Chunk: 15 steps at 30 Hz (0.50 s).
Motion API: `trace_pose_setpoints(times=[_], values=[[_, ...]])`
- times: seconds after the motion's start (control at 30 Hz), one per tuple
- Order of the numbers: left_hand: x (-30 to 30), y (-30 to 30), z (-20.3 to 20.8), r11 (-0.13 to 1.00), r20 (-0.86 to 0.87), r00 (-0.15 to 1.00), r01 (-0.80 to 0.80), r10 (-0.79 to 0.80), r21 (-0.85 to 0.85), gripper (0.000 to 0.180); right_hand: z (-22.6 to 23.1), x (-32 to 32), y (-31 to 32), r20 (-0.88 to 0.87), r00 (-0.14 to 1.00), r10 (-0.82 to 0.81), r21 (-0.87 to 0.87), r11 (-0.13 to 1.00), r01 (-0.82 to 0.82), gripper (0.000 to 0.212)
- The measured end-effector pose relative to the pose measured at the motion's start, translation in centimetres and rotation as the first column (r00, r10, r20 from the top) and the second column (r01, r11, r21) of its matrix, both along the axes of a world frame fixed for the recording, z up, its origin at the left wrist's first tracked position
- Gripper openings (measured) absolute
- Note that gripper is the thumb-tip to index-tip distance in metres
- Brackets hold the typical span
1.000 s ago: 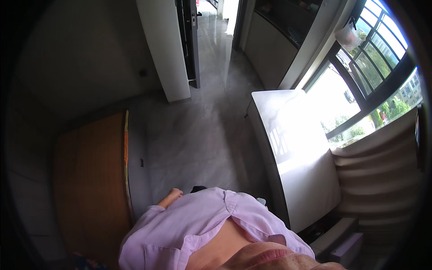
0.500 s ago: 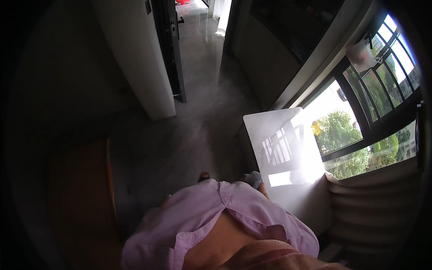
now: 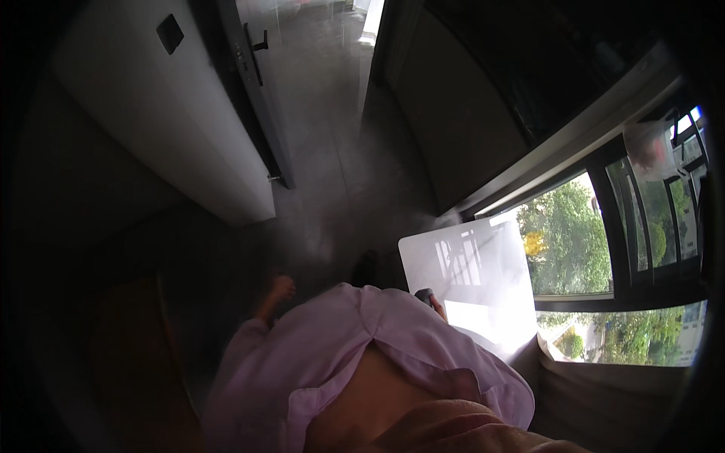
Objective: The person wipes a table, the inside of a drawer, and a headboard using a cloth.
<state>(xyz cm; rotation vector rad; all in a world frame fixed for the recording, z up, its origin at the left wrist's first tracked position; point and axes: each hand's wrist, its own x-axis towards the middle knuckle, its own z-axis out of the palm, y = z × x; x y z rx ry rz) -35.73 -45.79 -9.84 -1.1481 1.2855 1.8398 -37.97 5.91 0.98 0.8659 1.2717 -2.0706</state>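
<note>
My right hand (image 3: 438, 306) hangs at my right side, beside the white tabletop. Its fingers close around a small dark grey bundle (image 3: 424, 296), whose exact kind I cannot make out. On the other side, my left hand (image 3: 282, 288) swings out in front of my lilac shirt (image 3: 355, 332). Its fingers look curled in, and nothing shows in them, though the light there is dim.
A white table (image 3: 423, 257) stands to the right beneath the window (image 3: 566, 234). Ahead, a dark door (image 3: 253, 98) stands open by a pale wall end (image 3: 166, 128). Dark cabinets (image 3: 461, 98) line the right, and a brown wooden panel (image 3: 128, 362) is at the left.
My left hand has swung forward into view. The door and wall end are nearer and further left, while the table has slipped lower. The grey bundle stays in my right hand.
</note>
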Motion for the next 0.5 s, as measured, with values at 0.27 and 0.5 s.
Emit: trace_pose_setpoints(times=[0.27,0.5], values=[[-12.0,5.3,6.1,0.951,-0.043,0.969,0.230,-0.244,-0.206,0.017,0.4,-25.2,-1.4,0.087,0.996,0.011,0.098,0.995,-0.019,0.040],[-18.7,3.9,4.9,0.972,0.059,0.989,0.144,-0.135,-0.187,0.016,-0.3,-44.2,-8.2,0.042,0.971,0.235,0.492,0.841,-0.225,0.033]])
